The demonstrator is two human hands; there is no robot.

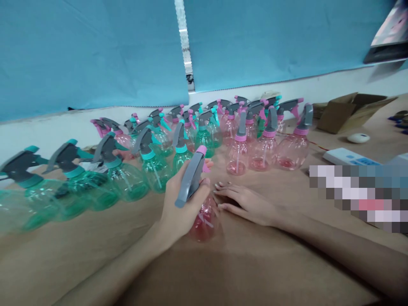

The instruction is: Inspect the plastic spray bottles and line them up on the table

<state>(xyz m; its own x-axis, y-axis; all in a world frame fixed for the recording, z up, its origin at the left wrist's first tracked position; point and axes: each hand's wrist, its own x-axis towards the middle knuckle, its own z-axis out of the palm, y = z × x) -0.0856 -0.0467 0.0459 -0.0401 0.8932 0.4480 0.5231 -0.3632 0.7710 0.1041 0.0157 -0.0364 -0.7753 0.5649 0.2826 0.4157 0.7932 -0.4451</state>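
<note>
Near the middle of the table, my left hand [181, 208] is wrapped round the neck of a pink spray bottle [205, 225] with a grey and pink trigger head. The bottle stands about upright, its lower body showing below my fingers. My right hand [245, 202] rests palm down just right of it, fingers stretched out, fingertips close to the bottle; whether they touch it I cannot tell. Green spray bottles [127, 182] with grey and teal heads stand in a slanting row to the left. To the right behind my hands are several pink spray bottles [236, 159].
More pink and green bottles crowd the back of the table [255, 263] along the wall. At the right are an open cardboard box [341, 112], a white mouse-shaped object [358, 138] and a white and blue box [350, 157]. A blurred-out patch covers the area below.
</note>
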